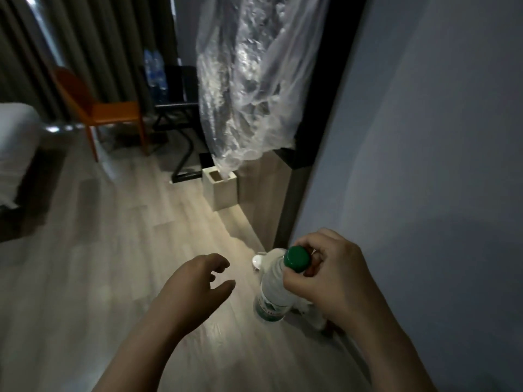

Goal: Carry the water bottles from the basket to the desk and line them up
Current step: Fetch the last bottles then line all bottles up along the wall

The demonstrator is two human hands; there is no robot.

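Over the pale wood floor (107, 250), the right hand (328, 281) grips a clear water bottle (273, 290) at its neck, fingers curled round just under the green cap (296, 258), while the left hand (195, 284) hangs beside it, loosely curled and holding nothing. Farther ahead a white box bin (223, 190) stands under a hanging plastic sheet (249, 80). Beyond, an orange chair (104, 108) sits by the dark worktop (175, 106), where blurred bottles (155, 70) stand
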